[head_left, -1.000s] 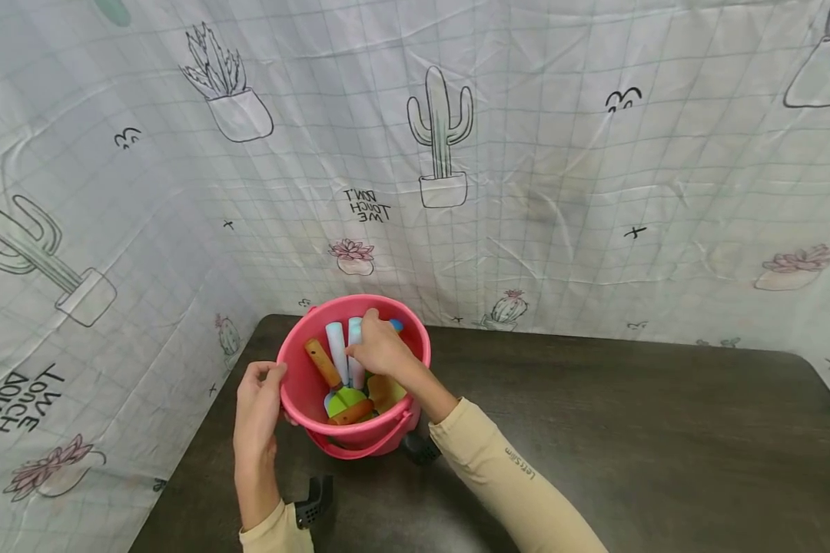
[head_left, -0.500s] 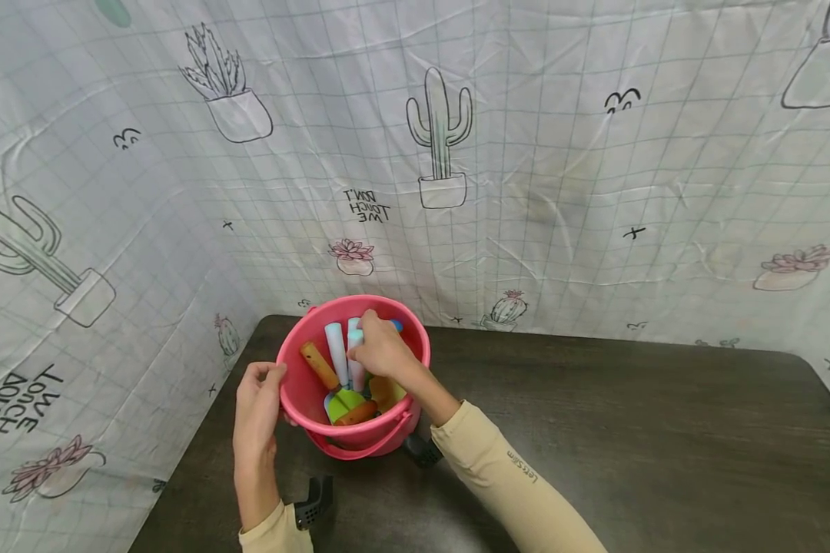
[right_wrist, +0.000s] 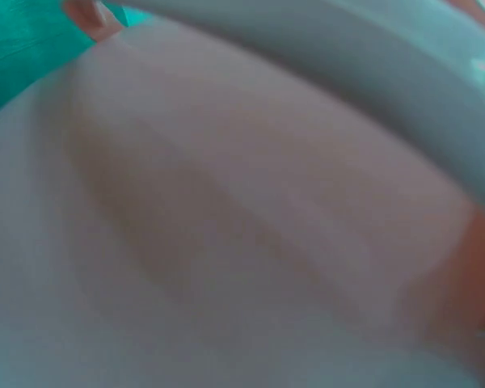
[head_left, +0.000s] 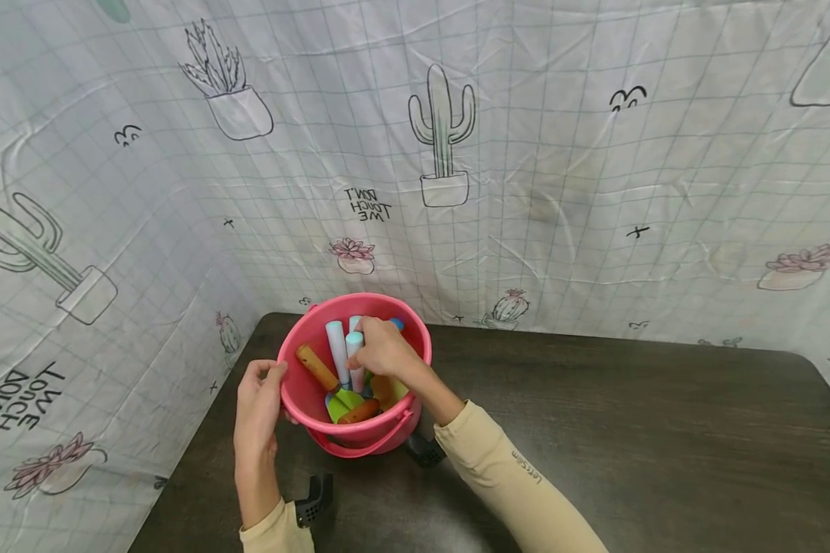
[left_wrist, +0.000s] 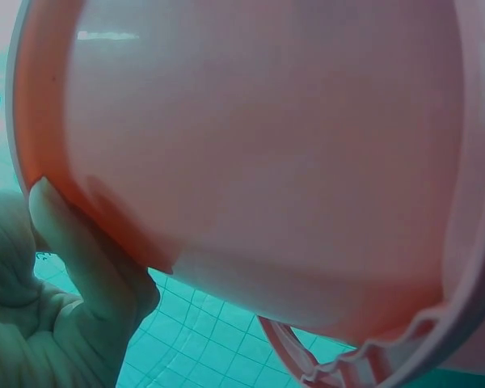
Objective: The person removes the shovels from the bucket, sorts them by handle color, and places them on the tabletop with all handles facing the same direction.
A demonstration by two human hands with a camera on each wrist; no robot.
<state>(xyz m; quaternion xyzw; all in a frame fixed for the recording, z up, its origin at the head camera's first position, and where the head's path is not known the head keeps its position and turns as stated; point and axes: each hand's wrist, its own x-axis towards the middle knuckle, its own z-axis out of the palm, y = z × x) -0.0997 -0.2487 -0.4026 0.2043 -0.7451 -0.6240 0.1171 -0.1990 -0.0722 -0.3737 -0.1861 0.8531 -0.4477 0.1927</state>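
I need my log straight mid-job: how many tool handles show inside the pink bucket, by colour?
Whitish handles: 3
Orange-brown handles: 2
Total: 5, leaving out the blue piece, too hidden to tell whether it is a handle.

Reads "DON'T TOUCH ME" in black mirrored capitals on the white gridded fabric sheet printed with cacti, left of centre and again at lower left. Appears to read "LetsSlim", small and dark, on the long beige fabric sleeve at bottom, right of centre.
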